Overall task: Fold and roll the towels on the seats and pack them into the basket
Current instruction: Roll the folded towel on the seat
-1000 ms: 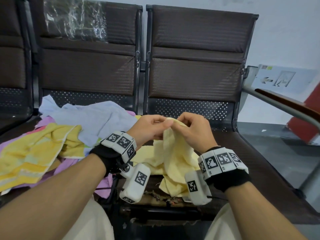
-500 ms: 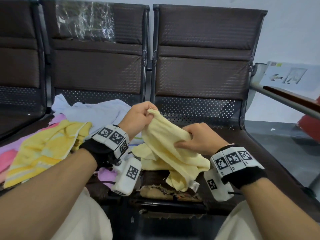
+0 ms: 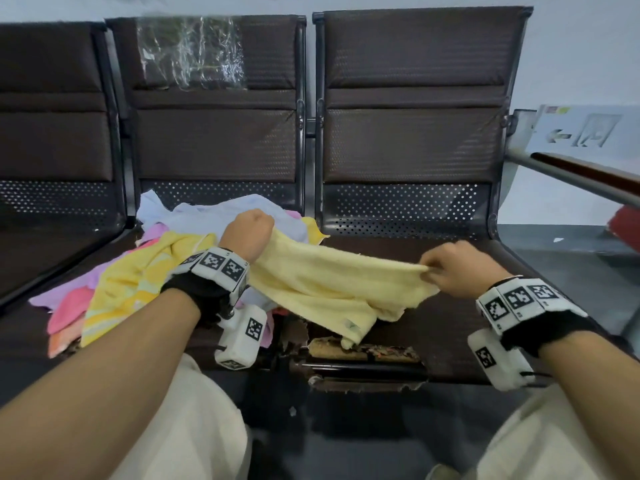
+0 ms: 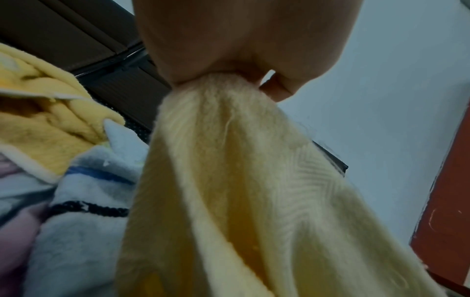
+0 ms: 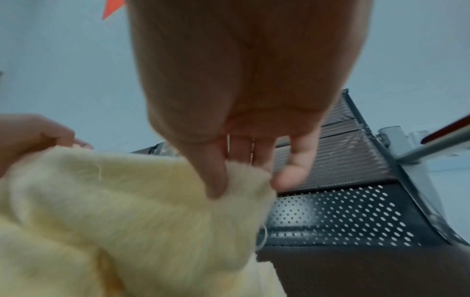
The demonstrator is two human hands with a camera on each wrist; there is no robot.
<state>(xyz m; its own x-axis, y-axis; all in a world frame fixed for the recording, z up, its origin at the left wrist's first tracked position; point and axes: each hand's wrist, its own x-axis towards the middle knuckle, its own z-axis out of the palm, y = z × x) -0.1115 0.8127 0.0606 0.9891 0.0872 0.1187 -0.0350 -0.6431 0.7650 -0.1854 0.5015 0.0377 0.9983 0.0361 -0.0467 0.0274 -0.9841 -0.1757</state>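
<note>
Stage: early, unfolded | left hand [image 3: 250, 233] and right hand [image 3: 450, 268] pinch pale yellow towel [image 3: 325, 289] taut | towel pile [image 3: 145, 271] left, untouched | basket unseen

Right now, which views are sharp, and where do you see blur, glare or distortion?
Head view: mostly sharp, seat backs bowed by the wide lens, glare on the plastic wrap. Left wrist view: dim, pale yellow towel soft. Right wrist view: right hand and towel motion-blurred.
</note>
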